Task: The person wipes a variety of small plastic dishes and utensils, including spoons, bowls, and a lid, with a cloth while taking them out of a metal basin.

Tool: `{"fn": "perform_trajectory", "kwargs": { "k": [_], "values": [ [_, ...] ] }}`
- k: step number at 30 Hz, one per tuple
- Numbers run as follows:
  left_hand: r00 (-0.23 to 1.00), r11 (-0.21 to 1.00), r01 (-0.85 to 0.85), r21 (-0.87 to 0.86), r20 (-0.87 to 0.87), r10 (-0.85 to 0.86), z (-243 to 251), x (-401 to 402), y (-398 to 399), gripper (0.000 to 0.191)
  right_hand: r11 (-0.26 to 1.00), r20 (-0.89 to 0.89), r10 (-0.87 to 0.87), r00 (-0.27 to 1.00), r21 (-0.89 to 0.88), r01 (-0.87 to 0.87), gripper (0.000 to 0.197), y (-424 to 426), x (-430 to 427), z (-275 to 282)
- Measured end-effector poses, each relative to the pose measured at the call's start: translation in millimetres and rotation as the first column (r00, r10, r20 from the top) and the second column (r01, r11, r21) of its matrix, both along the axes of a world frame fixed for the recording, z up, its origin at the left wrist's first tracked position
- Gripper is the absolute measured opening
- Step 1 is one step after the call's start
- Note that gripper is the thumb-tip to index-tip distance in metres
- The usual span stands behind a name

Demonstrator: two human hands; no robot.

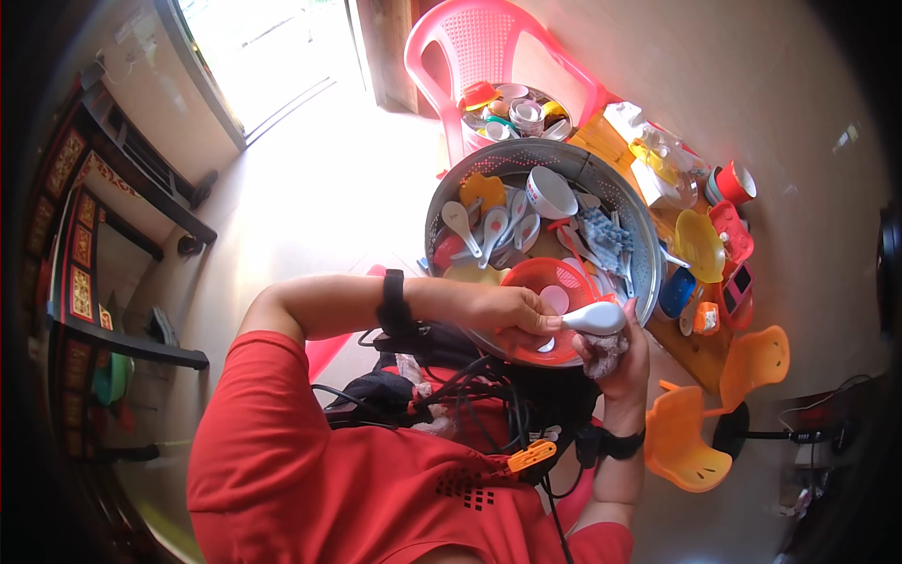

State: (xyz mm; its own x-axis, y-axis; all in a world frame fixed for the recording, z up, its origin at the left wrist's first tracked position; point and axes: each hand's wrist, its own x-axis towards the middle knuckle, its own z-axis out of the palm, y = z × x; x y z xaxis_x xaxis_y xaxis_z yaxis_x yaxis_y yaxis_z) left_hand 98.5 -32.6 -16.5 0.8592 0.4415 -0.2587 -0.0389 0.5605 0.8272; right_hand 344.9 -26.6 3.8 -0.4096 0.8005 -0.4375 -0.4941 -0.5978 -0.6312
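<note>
A white soup spoon [597,319] lies across between my hands, above the near right part of a large perforated metal basin [438,211]. My left hand [525,310] grips its handle. Against the bowl end is my right hand [627,352], which holds a crumpled greyish-pink cloth [604,354]. Below them, an orange-red plastic basket [525,271] sits in the basin with a pink round piece inside. Farther in are several white soup spoons [459,224], a white bowl [552,192], a yellow flower-shaped dish [483,190] and a blue checked cloth [606,236].
Beyond the basin, a pink plastic chair [472,42] bears a container of bowls and cups. On the right, a wooden bench [687,345] carries a yellow dish [699,243], a red cup [736,183] and a blue container [678,290]. Orange child-size seats [680,440] stand nearer. Black cables cross my lap.
</note>
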Motion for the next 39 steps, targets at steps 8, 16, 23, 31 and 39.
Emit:
{"fn": "perform_trajectory", "kwargs": {
  "k": [8, 16, 23, 31, 39],
  "values": [
    [0.999, 0.999, 0.033, 0.007, -0.023, -0.033, 1, 4, -5, 0.039, 0.994, 0.079, 0.107, 0.991, -0.014, -0.106, 0.061, -6, 3, 0],
    [0.969, 0.969, -0.193, 0.153, -0.127, 0.213, 21, -14, -6, 0.035, 0.977, -0.080, -0.013, 0.997, 0.209, 0.030, 0.059, 5, 12, -6],
    [0.942, 0.575, -0.122, 0.809, -0.089, 0.324, -72, -9, 10, 0.037, 0.435, 0.450, -0.413, 0.792, 0.861, -0.262, 0.033, -5, 4, -7],
    [0.947, 0.928, -0.019, 0.372, -0.290, 0.136, 16, 0, -19, 0.037, 0.075, 0.445, -0.805, 0.393, 0.733, -0.676, 0.020, -18, -19, 10],
    [0.824, 0.448, -0.057, 0.892, -0.212, 0.526, 25, -41, -3, 0.027, 0.164, 0.405, -0.851, 0.335, 0.810, -0.562, 0.014, 6, 5, -10]
  ]
}}
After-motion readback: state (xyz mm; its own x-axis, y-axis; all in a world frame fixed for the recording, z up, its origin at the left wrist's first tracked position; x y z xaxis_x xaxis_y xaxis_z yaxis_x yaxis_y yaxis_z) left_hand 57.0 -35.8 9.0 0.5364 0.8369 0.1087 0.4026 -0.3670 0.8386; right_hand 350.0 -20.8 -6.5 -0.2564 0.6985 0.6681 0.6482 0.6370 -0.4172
